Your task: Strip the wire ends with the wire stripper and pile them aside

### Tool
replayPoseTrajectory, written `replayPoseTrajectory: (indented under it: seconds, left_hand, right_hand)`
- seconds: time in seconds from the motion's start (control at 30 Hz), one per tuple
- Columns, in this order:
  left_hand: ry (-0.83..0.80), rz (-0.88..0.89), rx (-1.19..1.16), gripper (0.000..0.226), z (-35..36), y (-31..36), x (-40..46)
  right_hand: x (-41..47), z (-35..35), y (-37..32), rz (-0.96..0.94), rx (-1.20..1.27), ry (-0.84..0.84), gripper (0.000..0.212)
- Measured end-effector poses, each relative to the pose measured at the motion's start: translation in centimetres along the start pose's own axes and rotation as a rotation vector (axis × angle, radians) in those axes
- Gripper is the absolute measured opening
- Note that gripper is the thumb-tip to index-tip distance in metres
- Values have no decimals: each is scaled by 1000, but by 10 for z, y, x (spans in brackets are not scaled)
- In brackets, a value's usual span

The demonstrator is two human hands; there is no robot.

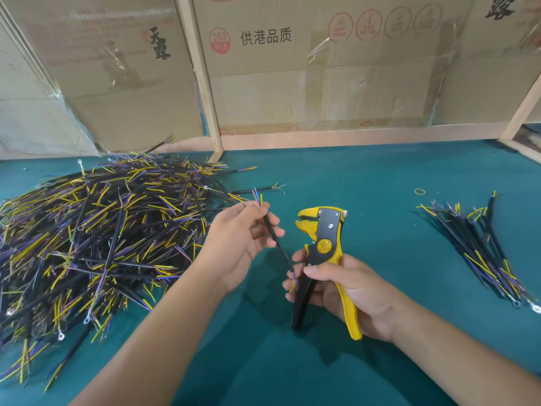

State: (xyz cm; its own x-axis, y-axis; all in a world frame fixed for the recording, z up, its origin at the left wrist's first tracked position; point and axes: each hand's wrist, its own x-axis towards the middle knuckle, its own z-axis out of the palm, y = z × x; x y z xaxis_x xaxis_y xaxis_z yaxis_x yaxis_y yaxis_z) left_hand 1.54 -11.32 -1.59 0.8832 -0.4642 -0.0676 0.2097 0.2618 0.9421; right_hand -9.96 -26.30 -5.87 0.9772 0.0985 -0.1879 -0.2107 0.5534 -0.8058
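1. My left hand (243,241) pinches one black cable (278,243) between thumb and fingers, its upper end fanned into thin blue, yellow and reddish cores that point up and away from me.
2. My right hand (345,291) grips the wire stripper (323,253) by its yellow and black handles, head up, and the yellow jaws stand apart with nothing in them.
3. The cable's lower end hangs down to my right fingertips (292,284), just beside the black handle; whether it touches them I cannot tell.
4. So I judge I'm between picking up and stripping: the cable is in hand and not yet fed into the jaws.
5. Next move, as I read it: turn one end toward the jaws, seat the cores in the gap, then squeeze the handles.
6. Out to my left lies the big heap of wires (96,230) on the green table (366,177).
7. Well apart on my right sits the smaller pile (480,244), where this one likely goes.
8. A rubber band (420,191) lies near that pile.
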Motion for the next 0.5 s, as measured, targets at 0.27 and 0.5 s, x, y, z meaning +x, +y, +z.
replayPoseTrajectory:
  seconds: [0.27,0.5]
  left_hand:
    - [36,-2,-36,18,-2,2,1]
    - [18,-27,-108,18,-3,3,4]
  right_hand:
    - [-3,3,0,-15,-20,-19,38]
    - [-4,4,1,-26,-64,-37,39]
